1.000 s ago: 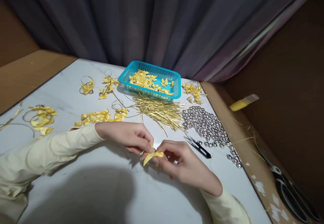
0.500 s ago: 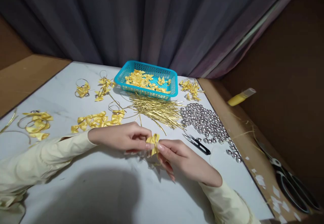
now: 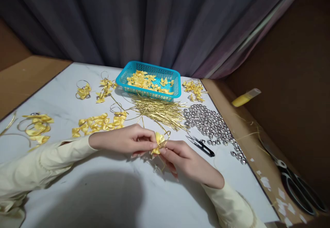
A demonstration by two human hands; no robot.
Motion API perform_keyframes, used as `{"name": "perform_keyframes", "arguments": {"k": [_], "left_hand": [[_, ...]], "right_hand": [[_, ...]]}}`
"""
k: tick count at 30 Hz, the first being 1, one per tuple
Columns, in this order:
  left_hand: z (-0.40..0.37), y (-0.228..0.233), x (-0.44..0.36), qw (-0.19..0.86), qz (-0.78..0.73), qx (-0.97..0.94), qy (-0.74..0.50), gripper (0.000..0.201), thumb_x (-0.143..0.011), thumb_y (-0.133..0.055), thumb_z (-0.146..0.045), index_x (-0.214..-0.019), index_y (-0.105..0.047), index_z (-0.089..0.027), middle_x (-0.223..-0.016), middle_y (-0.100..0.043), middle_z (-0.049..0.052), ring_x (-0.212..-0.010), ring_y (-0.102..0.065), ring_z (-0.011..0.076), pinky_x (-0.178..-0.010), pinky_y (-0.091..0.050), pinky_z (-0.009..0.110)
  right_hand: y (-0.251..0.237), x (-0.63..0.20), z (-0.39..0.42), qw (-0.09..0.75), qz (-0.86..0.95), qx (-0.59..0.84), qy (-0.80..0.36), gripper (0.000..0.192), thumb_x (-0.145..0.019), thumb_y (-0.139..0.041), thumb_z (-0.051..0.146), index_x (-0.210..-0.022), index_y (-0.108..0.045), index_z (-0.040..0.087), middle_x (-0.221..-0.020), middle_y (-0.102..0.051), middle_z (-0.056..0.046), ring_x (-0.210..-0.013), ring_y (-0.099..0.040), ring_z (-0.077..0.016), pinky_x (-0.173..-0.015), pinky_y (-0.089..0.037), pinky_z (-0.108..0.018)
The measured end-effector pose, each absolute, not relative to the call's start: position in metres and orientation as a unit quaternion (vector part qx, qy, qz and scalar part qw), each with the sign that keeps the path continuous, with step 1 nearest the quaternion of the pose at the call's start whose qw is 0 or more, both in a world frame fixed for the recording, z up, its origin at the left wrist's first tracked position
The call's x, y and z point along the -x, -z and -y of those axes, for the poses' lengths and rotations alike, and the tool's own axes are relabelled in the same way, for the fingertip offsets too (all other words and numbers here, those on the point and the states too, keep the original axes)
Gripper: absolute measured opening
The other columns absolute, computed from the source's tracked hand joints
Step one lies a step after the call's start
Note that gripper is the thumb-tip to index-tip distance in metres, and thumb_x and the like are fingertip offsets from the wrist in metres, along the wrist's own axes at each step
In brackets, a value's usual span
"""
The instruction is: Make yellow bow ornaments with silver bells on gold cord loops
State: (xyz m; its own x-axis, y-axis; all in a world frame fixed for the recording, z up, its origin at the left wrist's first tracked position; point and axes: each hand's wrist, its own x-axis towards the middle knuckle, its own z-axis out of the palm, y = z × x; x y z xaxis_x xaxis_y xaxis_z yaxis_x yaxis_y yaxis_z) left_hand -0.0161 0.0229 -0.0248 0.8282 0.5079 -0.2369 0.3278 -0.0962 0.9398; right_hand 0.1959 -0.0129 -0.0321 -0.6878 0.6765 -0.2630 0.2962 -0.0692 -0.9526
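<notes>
Head view, hands at mid-tabletop. Left hand [image 3: 126,141] and right hand [image 3: 184,159] meet fingertip to fingertip over a small yellow ribbon bow [image 3: 157,142]; both are closed in a pinch on it, the left gripping the bow's left side, the right pressing at its knot from below. A thin gold wire [image 3: 165,134] loops up behind the bow and trails down toward the tabletop [image 3: 103,193] between the hands; its lower end is too fine to follow. The bow sits just above the surface, near the front of the work area.

Likely faults, as judged from this pose: the grip is narrow and the ribbon looks slick, so a slight easing of either pinch could let the bow spring open or the wire slide off the knot. The loose wire end may snag a sleeve or finger and pull the loop out of shape. Small black snips [image 3: 201,145] lie just right of the right hand, blades toward it; a sideways sweep of the wrist could knock them into the heap of silver bells [image 3: 208,123], which would roll. The sheaf of gold wires [image 3: 160,112] behind the hands, before the blue basket [image 3: 148,83], could scatter if brushed
</notes>
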Motion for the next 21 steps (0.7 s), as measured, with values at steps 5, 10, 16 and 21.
{"name": "perform_keyframes", "arguments": {"k": [5, 10, 16, 21], "left_hand": [[-0.02, 0.014, 0.02, 0.493, -0.303, -0.809, -0.107, 0.024, -0.091, -0.048, -0.033, -0.076, -0.055, -0.016, -0.054, -0.048, -0.006, -0.046, -0.042, 0.0061, -0.045, -0.032, 0.016], [-0.004, 0.013, 0.02, 0.225, -0.283, -0.904, -0.228, 0.011, -0.089, -0.052, -0.021, -0.094, -0.055, -0.012, -0.066, -0.055, -0.001, -0.054, -0.049, 0.0086, -0.052, -0.038, 0.019], [-0.001, 0.029, 0.016, 0.145, -0.205, -0.921, -0.296, 0.018, -0.089, -0.05, -0.008, -0.106, -0.056, -0.011, -0.096, -0.065, 0.011, -0.089, -0.061, 0.0158, -0.08, -0.048, 0.023], [0.003, 0.034, 0.012, 0.099, -0.221, -0.903, -0.355, 0.017, -0.087, -0.052, -0.005, -0.098, -0.062, -0.013, -0.086, -0.066, 0.01, -0.078, -0.059, 0.016, -0.07, -0.05, 0.026]], "right_hand": [[0.032, -0.191, 0.013, 0.202, 0.776, 0.406, -0.439, 0.026, -0.094, -0.037, 0.025, -0.07, -0.045, 0.018, -0.06, -0.045, 0.004, -0.054, -0.042, -0.0097, -0.055, -0.035, -0.024], [0.033, -0.187, 0.014, 0.217, 0.799, 0.412, -0.38, 0.024, -0.094, -0.034, 0.02, -0.076, -0.049, 0.017, -0.071, -0.052, -0.001, -0.065, -0.046, -0.0127, -0.062, -0.036, -0.027], [0.034, -0.187, 0.016, 0.248, 0.77, 0.427, -0.405, 0.025, -0.093, -0.036, 0.022, -0.068, -0.042, 0.02, -0.063, -0.045, 0.003, -0.058, -0.041, -0.0112, -0.058, -0.033, -0.025], [0.033, -0.185, 0.019, 0.271, 0.705, 0.451, -0.475, 0.033, -0.093, -0.038, 0.026, -0.06, -0.038, 0.021, -0.05, -0.038, 0.006, -0.046, -0.036, -0.0087, -0.05, -0.031, -0.023]]}}
